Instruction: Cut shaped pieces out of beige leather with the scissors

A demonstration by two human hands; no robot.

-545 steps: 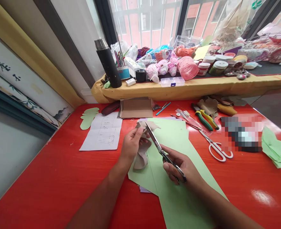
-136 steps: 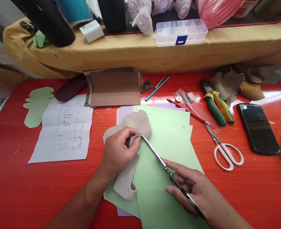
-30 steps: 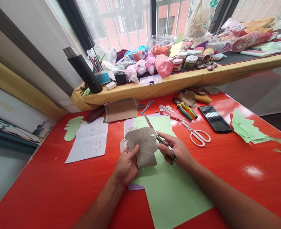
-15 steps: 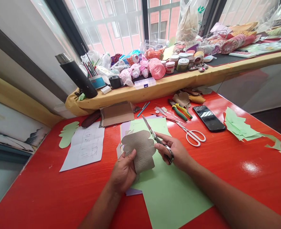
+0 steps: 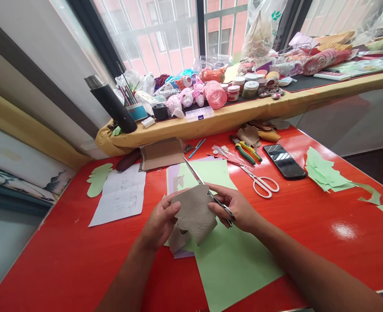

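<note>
My left hand point(image 5: 160, 221) grips a grey-beige piece of grained leather point(image 5: 196, 210) by its left side, thumb on top. The piece has a scalloped outline and is held tilted above the paper. In my right hand point(image 5: 237, 208) are metal scissors point(image 5: 196, 173), fingers wrapped round the handles. Their blades point up and left, partly behind the leather's upper edge. My right fingertips are at the leather's right edge. Green paper sheets point(image 5: 237, 264) lie under both hands, with lilac paper point(image 5: 171, 177) beneath. Below my left hand hangs or lies another grey-beige piece point(image 5: 177, 242), partly hidden.
White-handled scissors point(image 5: 264, 185), pliers point(image 5: 246, 151) and a phone point(image 5: 284, 161) lie right of the paper. Green scraps point(image 5: 328, 171) are farther right. A drawn-on white sheet point(image 5: 121, 197) and a green cutout point(image 5: 97, 182) lie left. A crowded sill point(image 5: 178, 130) runs behind.
My left hand has shifted left and changed its hold on the leather, which is now turned and lower. The scissor blades have passed partly behind its top edge. The view has shifted slightly.
</note>
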